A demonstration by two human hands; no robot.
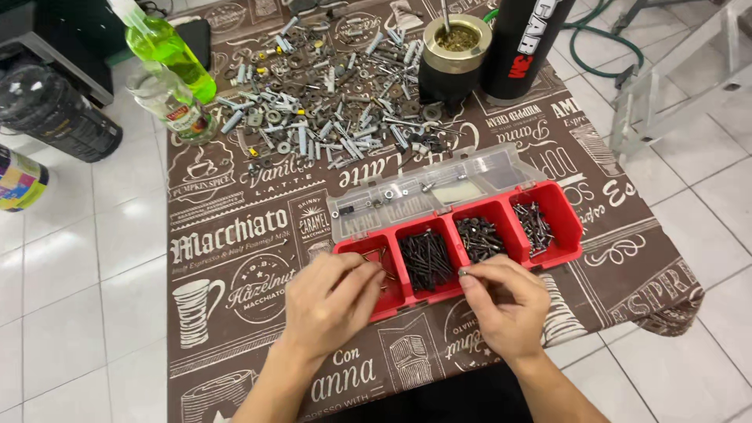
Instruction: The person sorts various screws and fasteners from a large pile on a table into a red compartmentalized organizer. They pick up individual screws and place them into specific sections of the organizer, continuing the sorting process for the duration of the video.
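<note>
A red organiser box (565, 200) with four compartments lies on the table, its clear lid (427, 188) folded back behind it. Three compartments hold dark screws (427, 258). My left hand (333, 301) rests over the leftmost compartment with its fingers curled; what it holds is hidden. At the box's front edge my right hand (505, 301) pinches a small metal piece (464, 272) between thumb and forefinger. A big heap of loose bolts, washers and nuts (337, 86) covers the far part of the table.
A brown printed tablecloth (243, 258) covers the table. A green spray bottle (168, 47) and a clear bottle (176, 106) stand far left; a gourd cup with metal straw (454, 51) and a black cylinder (521, 47) far right. White tiled floor surrounds the table.
</note>
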